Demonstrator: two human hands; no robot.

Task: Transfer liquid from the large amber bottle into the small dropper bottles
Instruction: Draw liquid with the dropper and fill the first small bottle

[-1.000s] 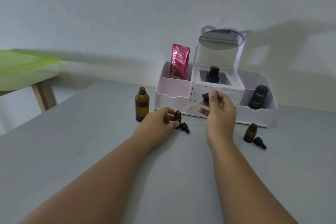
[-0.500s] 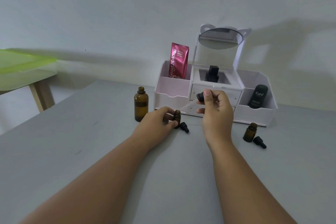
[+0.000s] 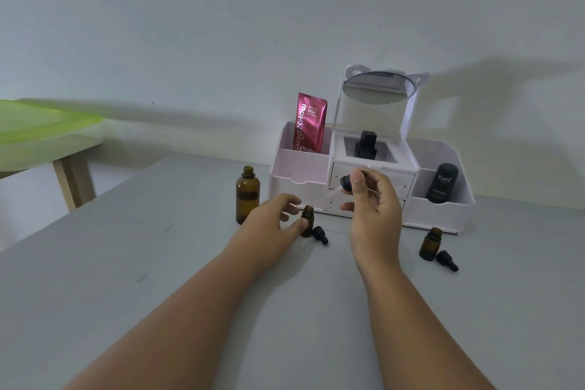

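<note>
The large amber bottle (image 3: pixel 247 198) stands uncapped on the grey table (image 3: pixel 126 263), left of my hands. My left hand (image 3: pixel 269 225) steadies a small amber dropper bottle (image 3: pixel 307 220) with thumb and fingers around it. My right hand (image 3: pixel 372 209) pinches a dropper by its black bulb (image 3: pixel 345 182); the clear glass tube (image 3: pixel 326 198) slants down-left, with its tip just above the small bottle's mouth. A black dropper cap (image 3: pixel 320 235) lies beside that bottle. A second small amber bottle (image 3: pixel 430 244) stands open at the right with its black cap (image 3: pixel 446 260) lying next to it.
A white cosmetic organiser (image 3: pixel 443 215) with a round mirror (image 3: pixel 375 87) stands against the wall, holding a pink sachet (image 3: pixel 309 122), a black bottle (image 3: pixel 365 144) and a dark tube (image 3: pixel 442 182). A green-topped side table (image 3: pixel 41 133) stands at the far left.
My right hand has tilted the dropper and shifted it left, bringing its tip down toward the small bottle's mouth. My left hand stays on the small bottle.
</note>
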